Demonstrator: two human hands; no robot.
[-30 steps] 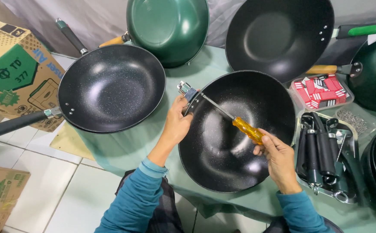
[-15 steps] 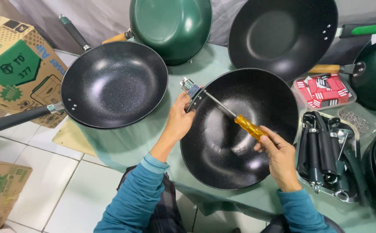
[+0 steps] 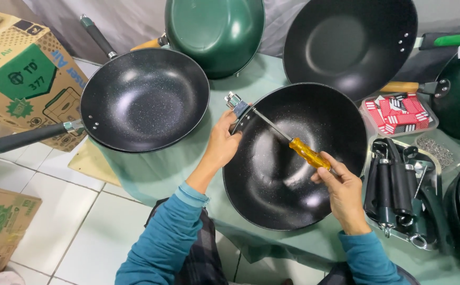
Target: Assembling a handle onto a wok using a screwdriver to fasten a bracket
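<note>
A black speckled wok (image 3: 288, 174) lies on the green table cover (image 3: 151, 169) in front of me. My left hand (image 3: 223, 141) grips its rim at the upper left, beside a metal handle bracket (image 3: 236, 103). My right hand (image 3: 341, 187) holds a screwdriver (image 3: 306, 152) by its amber handle. The steel shaft runs across the wok's inside, and its tip meets the rim next to the bracket.
A black frying pan with a dark handle (image 3: 143, 97) sits to the left. A green wok (image 3: 217, 31) and a black wok (image 3: 348, 45) stand at the back. A tray of black handles (image 3: 399, 192), a red-and-white packet tray (image 3: 399, 111) and cardboard boxes (image 3: 21, 79) surround them.
The camera view has shifted slightly. Both hands stay on the wok and the screwdriver in nearly the same pose.
</note>
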